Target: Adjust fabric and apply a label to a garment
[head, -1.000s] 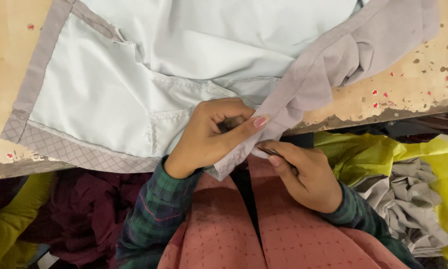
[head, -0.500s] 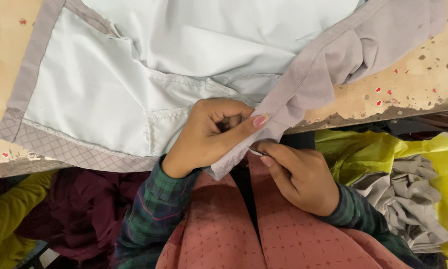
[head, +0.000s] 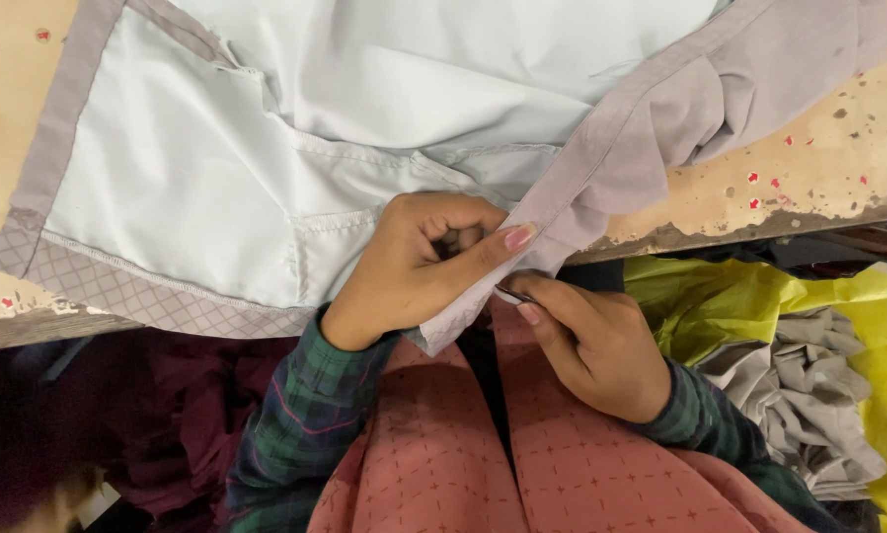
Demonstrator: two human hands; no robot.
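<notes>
The left hand [head: 414, 266] pinches the grey band [head: 601, 168] of a pale garment [head: 364, 109] where it hangs off the tabletop [head: 818, 158] edge, fingers clenched on the fold. Just below those fingers, the right hand [head: 591, 345] grips a small dark tool [head: 510, 294], its tip at the seam. I judge a slip could nick the cloth or the left thumb, since the tip sits so close. Right of the right fingers, a yellow bag [head: 858, 316] holds grey scraps [head: 809, 395]; dark maroon fabric [head: 167, 405] crowds under the left wrist.
</notes>
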